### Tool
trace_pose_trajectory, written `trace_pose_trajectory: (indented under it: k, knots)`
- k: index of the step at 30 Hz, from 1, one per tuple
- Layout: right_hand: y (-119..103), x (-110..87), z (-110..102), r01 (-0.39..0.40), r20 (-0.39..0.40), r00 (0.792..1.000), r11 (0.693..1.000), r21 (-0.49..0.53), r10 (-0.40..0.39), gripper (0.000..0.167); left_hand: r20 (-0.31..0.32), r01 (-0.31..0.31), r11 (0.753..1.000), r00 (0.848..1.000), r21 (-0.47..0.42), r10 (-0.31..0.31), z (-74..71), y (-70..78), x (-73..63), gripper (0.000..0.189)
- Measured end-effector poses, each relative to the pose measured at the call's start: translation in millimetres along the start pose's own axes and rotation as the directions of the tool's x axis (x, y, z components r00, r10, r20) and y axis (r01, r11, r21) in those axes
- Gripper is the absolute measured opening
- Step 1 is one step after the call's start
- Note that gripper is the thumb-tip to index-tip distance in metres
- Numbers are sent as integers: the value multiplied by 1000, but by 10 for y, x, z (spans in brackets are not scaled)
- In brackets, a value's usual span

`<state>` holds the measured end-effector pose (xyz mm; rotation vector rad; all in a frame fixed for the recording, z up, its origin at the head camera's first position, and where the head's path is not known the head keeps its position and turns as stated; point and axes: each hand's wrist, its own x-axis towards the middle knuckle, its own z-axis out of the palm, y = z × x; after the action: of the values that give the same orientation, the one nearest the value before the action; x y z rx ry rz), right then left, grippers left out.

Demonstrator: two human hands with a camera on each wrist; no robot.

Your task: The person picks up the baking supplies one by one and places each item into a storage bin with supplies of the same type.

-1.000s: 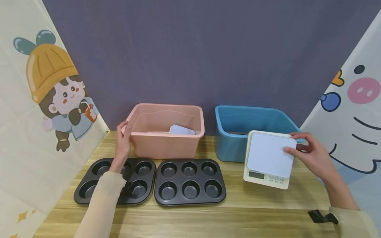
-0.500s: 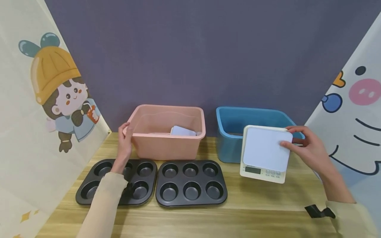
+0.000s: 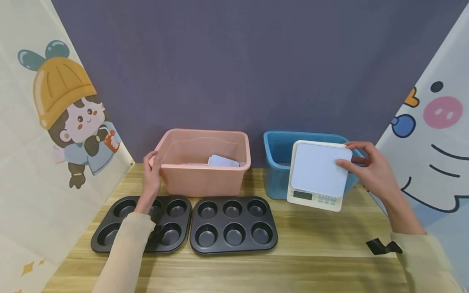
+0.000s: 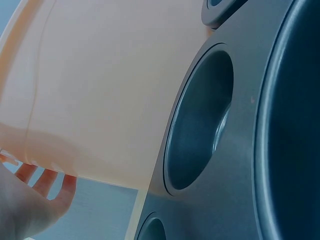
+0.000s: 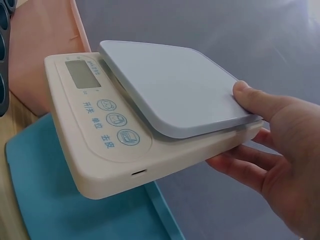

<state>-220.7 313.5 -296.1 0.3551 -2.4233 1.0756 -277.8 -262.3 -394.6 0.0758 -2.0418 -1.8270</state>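
Right hand (image 3: 370, 167): clamped on a kitchen scale (image 3: 319, 169) at its right edge, thumb on top of the weighing plate, the other fingers underneath. Scale: cream body, pale square plate, grey display and three round buttons with blue markings along the side nearer the person; held raised and tilted before a blue bin (image 3: 275, 181), covering part of its front rim in the head view. Whether scale and bin touch cannot be told. Left hand (image 3: 151, 175): gripping the left front corner of a pink bin (image 3: 203, 183), fingers curled at the rim. Inside the pink bin: one pale, flat-topped item (image 3: 222, 161), partly hidden by the front wall. Bins: two, side by side with a gap between, upright at the rear of a wood-grain table (image 3: 311, 260). Muffin trays: two, dark, six cups apiece, in front of the pink bin; left tray (image 3: 174, 219) partly beneath the left forearm, right tray (image 3: 220, 221) just beside it. Sleeves: beige, a black strap (image 3: 382, 246) at the right one. Backdrop (image 3: 256, 69): plain, dark grey-purple, between cartoon-printed side panels.
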Motion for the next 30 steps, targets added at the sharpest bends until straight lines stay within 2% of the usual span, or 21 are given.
trace_pose_trajectory:
  k: [9, 18, 23, 30]
  knots:
    - [-137, 147, 63, 9, -13, 1000, 1000, 30, -9, 44, -8, -20, 1000, 1000, -1, 20, 7, 44, -31, 48]
    - [-259, 270, 141, 81, -28, 996, 994, 68, -80, 42, -8, -5, 1000, 1000, -2, 5, 11, 60, -39, 48]
    - [-333, 335, 183, 66, -20, 998, 996, 66, -65, 43, -13, -10, 1000, 1000, -17, 10, 12, 50, -31, 47]
    - [-446, 446, 245, 56, -47, 997, 997, 50, -54, 43, -5, -16, 1000, 1000, -7, 16, 6, 23, -14, 48]
